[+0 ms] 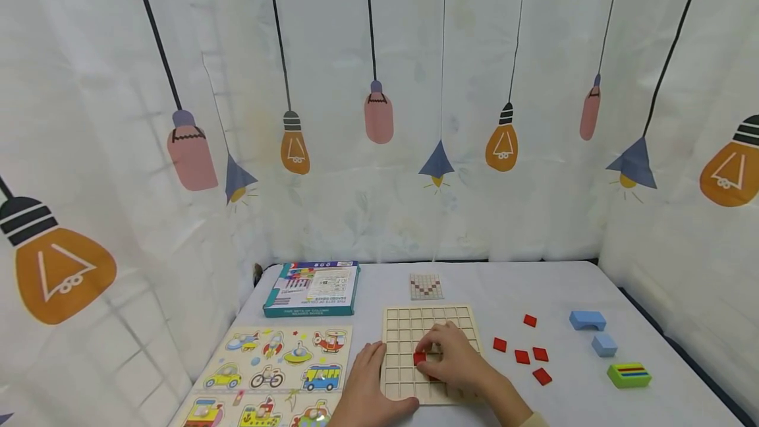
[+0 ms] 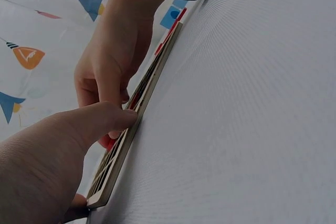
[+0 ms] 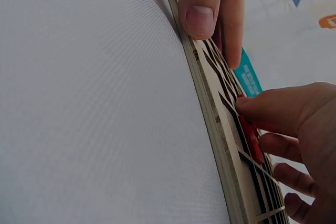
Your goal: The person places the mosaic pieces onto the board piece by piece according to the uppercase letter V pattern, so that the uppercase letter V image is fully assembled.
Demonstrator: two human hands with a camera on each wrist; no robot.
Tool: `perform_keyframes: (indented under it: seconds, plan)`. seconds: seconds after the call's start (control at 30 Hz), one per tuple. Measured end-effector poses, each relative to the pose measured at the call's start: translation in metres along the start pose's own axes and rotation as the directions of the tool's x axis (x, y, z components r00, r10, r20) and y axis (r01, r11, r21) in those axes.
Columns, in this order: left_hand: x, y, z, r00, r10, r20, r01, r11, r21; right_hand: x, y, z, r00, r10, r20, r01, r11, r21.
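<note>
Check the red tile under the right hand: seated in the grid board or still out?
Partly in. The red tile sits tilted in a cell of the grid board, one edge raised, with the right hand fingers pressing on it.

We see our left hand (image 1: 366, 387) low and near us, lying flat with the palm down, the fingers straight and close together, and the thumb (image 2: 100, 116) pressed sideways against an edge. Our right hand (image 1: 453, 358) is just beside it, a little farther out, with the wrist coming in from the lower right. Its fingers (image 3: 273, 109) are bent and the tips pinch down together, while the other fingers curl under the palm.
</note>
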State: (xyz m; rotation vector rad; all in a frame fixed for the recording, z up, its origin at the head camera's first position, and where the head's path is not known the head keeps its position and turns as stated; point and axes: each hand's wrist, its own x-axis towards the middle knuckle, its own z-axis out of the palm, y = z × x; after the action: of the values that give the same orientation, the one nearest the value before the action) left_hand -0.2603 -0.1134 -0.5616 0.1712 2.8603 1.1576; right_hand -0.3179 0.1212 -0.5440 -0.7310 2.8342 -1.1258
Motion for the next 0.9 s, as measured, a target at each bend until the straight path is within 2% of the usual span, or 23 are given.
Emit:
perform_keyframes:
  seconds: [0.33,0.57,0.73,0.9]
  plan:
    - [-0.0012,0.0008,-0.0006,1.0,0.028,-0.002,-0.028,1.0,0.008,-0.0045,-0.0004,-0.0027,1.0,0.009,0.003,-0.009,0.999,-0.044]
    - [-0.0012,0.0021,-0.0022,1.0,0.011,0.002,-0.011,1.0,-0.001,-0.0055,0.0011,-0.0049,1.0,0.006,0.001,-0.006,1.0,0.007]
    - [-0.0006,0.0006,-0.0022,1.0,0.024,0.003,-0.024,1.0,0.005,-0.0047,0.0028,-0.003,1.0,-0.01,-0.008,0.01,1.0,0.011]
    - [-0.0005,0.0012,-0.0024,0.999,0.032,0.008,-0.032,0.999,0.004,-0.0056,0.0037,-0.0059,1.0,0.009,-0.007,-0.009,1.0,0.004]
